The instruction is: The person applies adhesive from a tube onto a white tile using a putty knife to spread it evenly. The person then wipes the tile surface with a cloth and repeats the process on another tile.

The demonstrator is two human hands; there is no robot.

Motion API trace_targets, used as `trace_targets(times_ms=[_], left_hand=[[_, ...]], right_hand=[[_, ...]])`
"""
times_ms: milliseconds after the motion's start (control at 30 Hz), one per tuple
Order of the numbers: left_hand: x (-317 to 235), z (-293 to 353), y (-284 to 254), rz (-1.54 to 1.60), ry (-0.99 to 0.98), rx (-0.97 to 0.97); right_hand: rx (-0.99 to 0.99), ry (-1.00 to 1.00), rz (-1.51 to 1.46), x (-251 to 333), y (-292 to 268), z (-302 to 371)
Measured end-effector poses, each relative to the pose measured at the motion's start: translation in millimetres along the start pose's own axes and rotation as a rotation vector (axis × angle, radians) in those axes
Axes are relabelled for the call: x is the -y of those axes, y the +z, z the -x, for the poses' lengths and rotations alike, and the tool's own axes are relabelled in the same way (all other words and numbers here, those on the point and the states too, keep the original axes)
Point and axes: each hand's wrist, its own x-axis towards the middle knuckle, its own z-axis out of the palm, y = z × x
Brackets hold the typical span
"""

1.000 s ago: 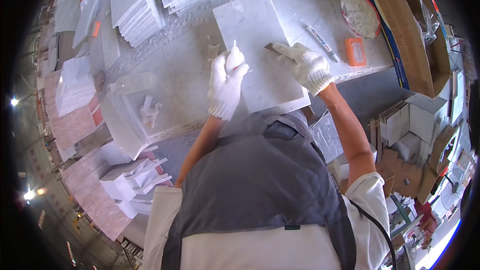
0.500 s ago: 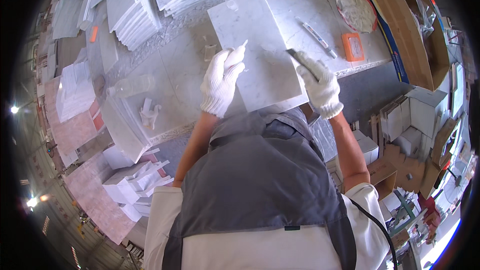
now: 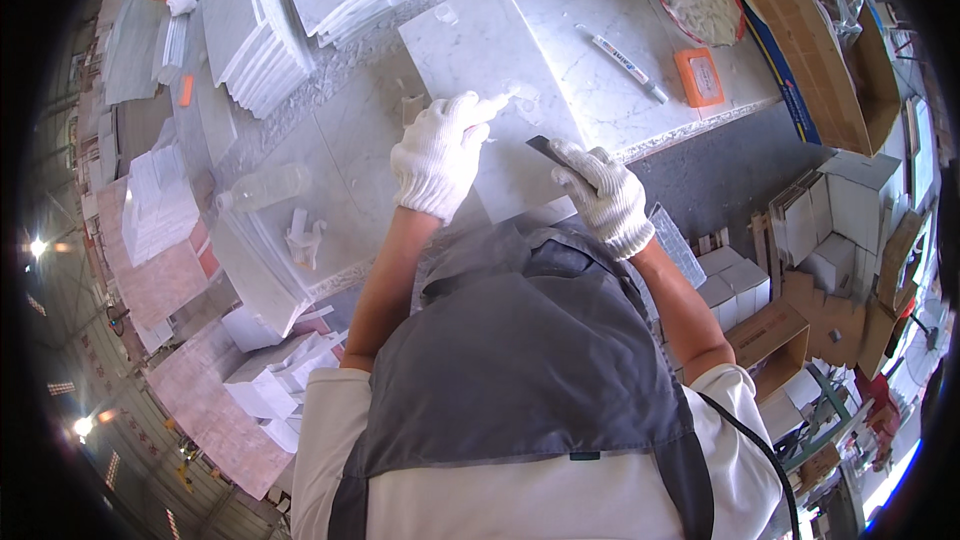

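A white-grey marble tile [image 3: 490, 45] lies in front of me on the work surface. My left hand [image 3: 437, 158], in a white knitted glove, is closed around a small white nozzle bottle [image 3: 494, 104] whose tip points over the tile; most of the bottle is hidden by the fingers. My right hand [image 3: 606, 198], gloved too, grips a dark flat scraper blade [image 3: 541, 147] above the near right part of the tile. Between the hands, a faint whitish patch shows on the tile's surface. I cannot tell whether the blade touches it.
On the right lie a marker [image 3: 625, 65], an orange box [image 3: 698, 77], a round tub of white powder [image 3: 700, 2] and an open carton [image 3: 815, 40]. Tile stacks [image 3: 255, 35] stand far left, near another person's gloved hand [image 3: 183, 1]. A clear bottle [image 3: 270, 185] lies left.
My right hand has moved left with the scraper, bringing the blade over the tile. My left hand has turned the nozzle bottle lower. The other person's hand shows more at the upper left.
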Motion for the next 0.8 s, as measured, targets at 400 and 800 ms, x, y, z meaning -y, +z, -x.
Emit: trace_targets(times_ms=[400, 800], left_hand=[[-12.1, -6.3, -5.6, -0.218, -0.030, 0.098], [-15.6, -8.5, -7.3, -0.249, -0.020, 0.101]], right_hand=[[0.007, -0.004, 0.016, -2.2, 1.0, -2.2], [-0.012, -0.014, -0.009, -6.2, 4.7, -3.1]])
